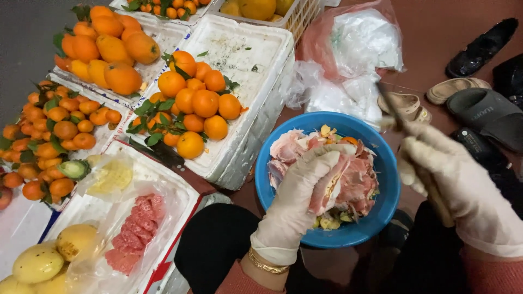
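Observation:
My left hand (302, 188), in a thin whitish glove with a gold bracelet at the wrist, grips a piece of pink pomelo flesh with pale peel (336, 182) over a blue bowl (388, 190). The bowl holds a heap of pink peel scraps and membrane. My right hand (449, 174), also gloved, is closed around a knife (393, 111) whose blade points up and away, just right of the bowl.
White foam boxes at left hold oranges with leaves (196, 106), larger oranges (109, 49) and small tangerines (60, 130). A near box holds bagged pink pomelo segments (136, 231), a bagged pineapple piece (111, 174) and yellow fruits (41, 261). Plastic bags (354, 54) and shoes (479, 103) lie on the floor at right.

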